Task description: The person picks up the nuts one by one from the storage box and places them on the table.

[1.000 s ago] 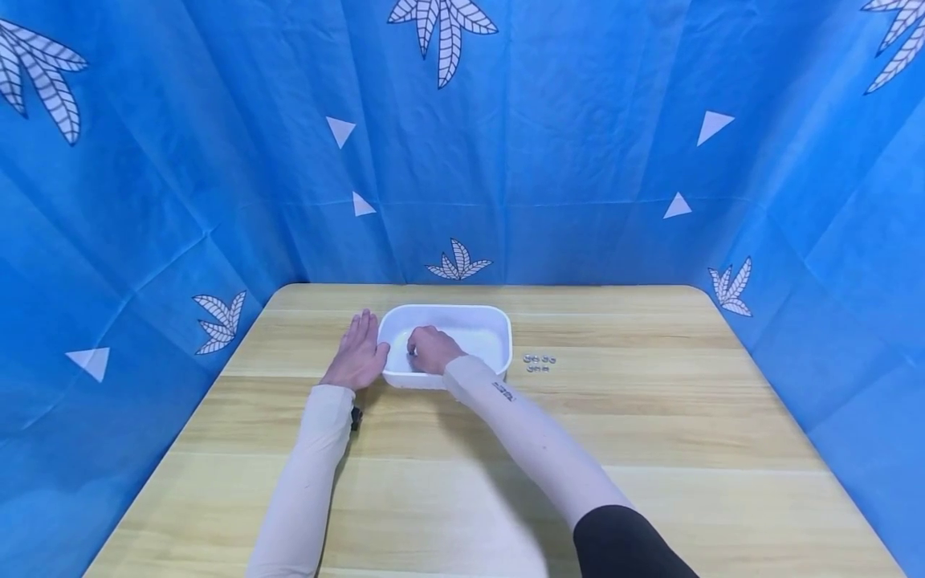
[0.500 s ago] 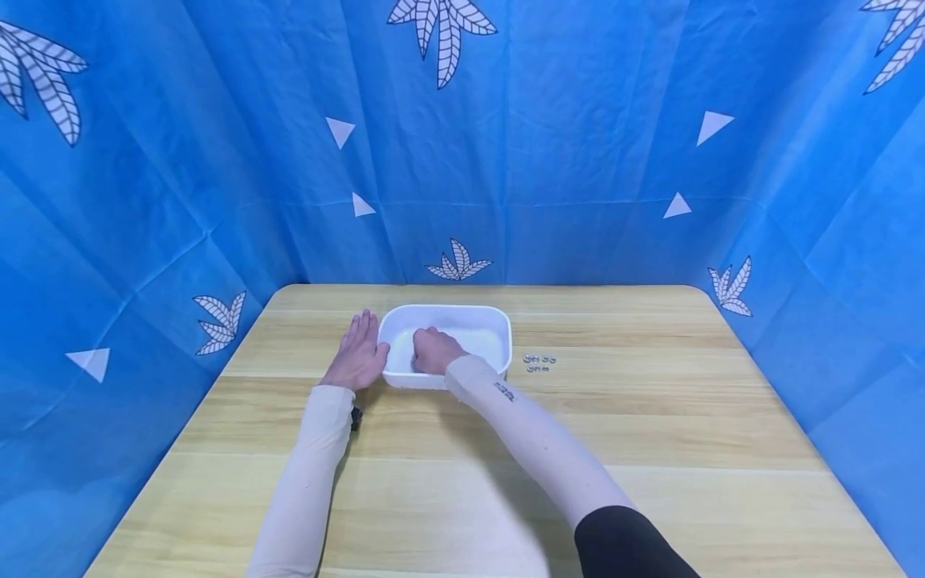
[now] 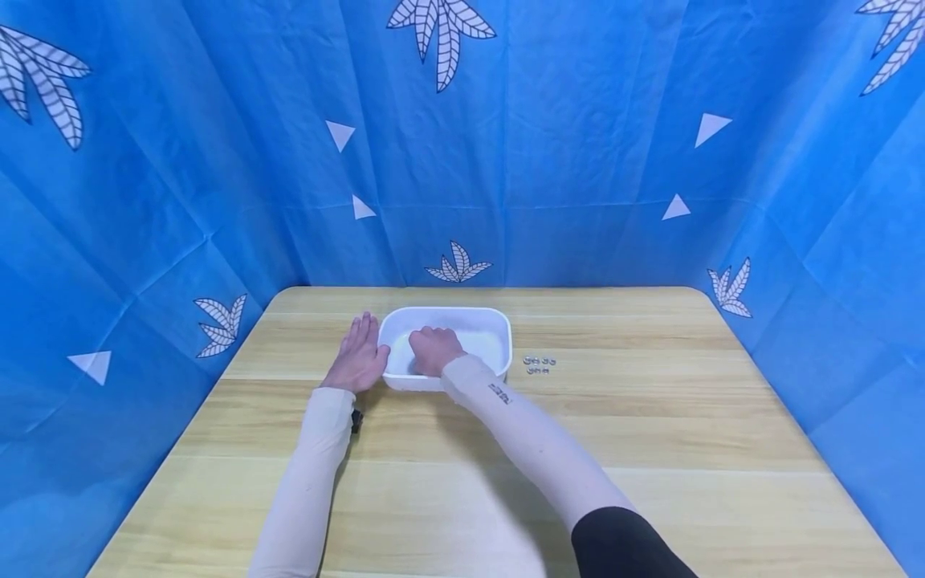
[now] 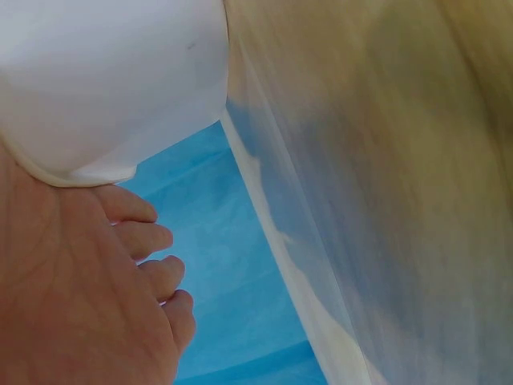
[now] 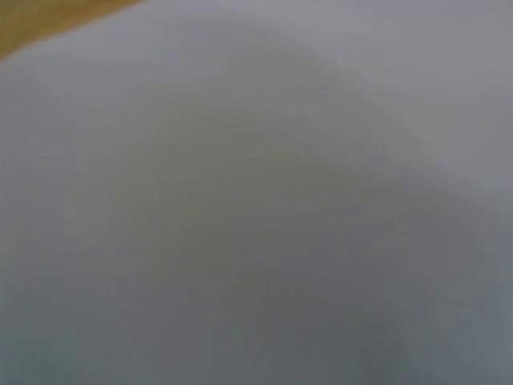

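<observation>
A white rectangular basin (image 3: 486, 319) with rounded corners stands on the wooden table toward the back. My left hand (image 3: 357, 357) lies flat along its left end, fingers straight, thumb at the rim. In the left wrist view the left palm (image 4: 72, 273) is against the rim of the basin (image 4: 120, 88). My right hand (image 3: 435, 350) reaches down inside the basin with its fingers curled under; I cannot tell whether they hold something. Only the blurred pale wall of the basin (image 5: 256, 160) fills most of the right wrist view.
Several small shiny metal rings (image 3: 536, 361) lie in two rows on the table just right of the basin. Wooden table (image 3: 650, 417) extends around it. A blue curtain (image 3: 578, 160) with white leaf prints hangs behind and at both sides.
My right hand has shifted slightly inside the basin, and its fingers have curled in more, with the fingertips turned out of sight. The left hand, basin and metal rings have stayed put.
</observation>
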The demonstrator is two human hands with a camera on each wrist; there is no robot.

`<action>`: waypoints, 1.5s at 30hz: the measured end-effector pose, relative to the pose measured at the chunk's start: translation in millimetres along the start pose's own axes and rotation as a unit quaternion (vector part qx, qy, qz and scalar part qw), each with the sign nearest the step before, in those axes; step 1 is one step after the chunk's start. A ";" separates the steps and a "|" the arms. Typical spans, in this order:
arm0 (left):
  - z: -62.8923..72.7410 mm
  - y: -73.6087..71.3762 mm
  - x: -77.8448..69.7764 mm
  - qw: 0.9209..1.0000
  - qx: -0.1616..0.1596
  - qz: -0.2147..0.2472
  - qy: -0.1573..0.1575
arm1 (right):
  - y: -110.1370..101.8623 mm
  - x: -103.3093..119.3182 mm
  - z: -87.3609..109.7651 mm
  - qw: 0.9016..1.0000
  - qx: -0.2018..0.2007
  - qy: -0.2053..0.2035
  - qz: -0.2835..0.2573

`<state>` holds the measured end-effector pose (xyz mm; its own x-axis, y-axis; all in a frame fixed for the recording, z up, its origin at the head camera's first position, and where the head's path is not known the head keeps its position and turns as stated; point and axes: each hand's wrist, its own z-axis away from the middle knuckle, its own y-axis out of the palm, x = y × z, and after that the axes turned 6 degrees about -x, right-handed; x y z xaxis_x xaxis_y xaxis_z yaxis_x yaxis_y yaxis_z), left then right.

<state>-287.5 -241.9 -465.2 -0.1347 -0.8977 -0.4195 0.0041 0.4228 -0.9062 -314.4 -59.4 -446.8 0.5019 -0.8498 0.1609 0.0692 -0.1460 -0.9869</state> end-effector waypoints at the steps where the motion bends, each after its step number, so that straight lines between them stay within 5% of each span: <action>1: 0.0 -0.1 -0.1 1.000 0.000 0.000 0.000 | 0.4 0.2 -0.4 1.000 -0.003 -0.005 0.012; 7: 1.3 -0.2 0.2 1.000 0.003 0.002 0.000 | 4.1 -0.4 -2.6 0.998 -0.002 -0.019 0.053; 17: 1.8 1.0 1.8 1.000 -0.011 -0.002 0.010 | 5.4 -4.6 -1.4 0.999 0.008 0.019 -0.027; 30: 2.4 1.2 1.1 1.000 -0.008 -0.005 0.007 | 6.4 -4.1 -0.5 0.999 -0.025 -0.021 0.043; 39: 2.3 1.4 0.2 1.000 0.001 -0.005 0.002 | 11.2 -13.4 1.1 1.000 -0.019 -0.003 -0.023; 45: 1.6 -1.8 -2.7 1.000 -0.007 0.003 0.003 | 10.2 -19.7 -0.2 0.997 -0.026 -0.027 -0.064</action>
<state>-285.6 -240.4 -462.5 -0.1413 -0.8943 -0.4245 -0.0092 0.4300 -0.9028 -323.7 -44.2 -460.0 0.5372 -0.7943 0.2838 0.0918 -0.2794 -0.9558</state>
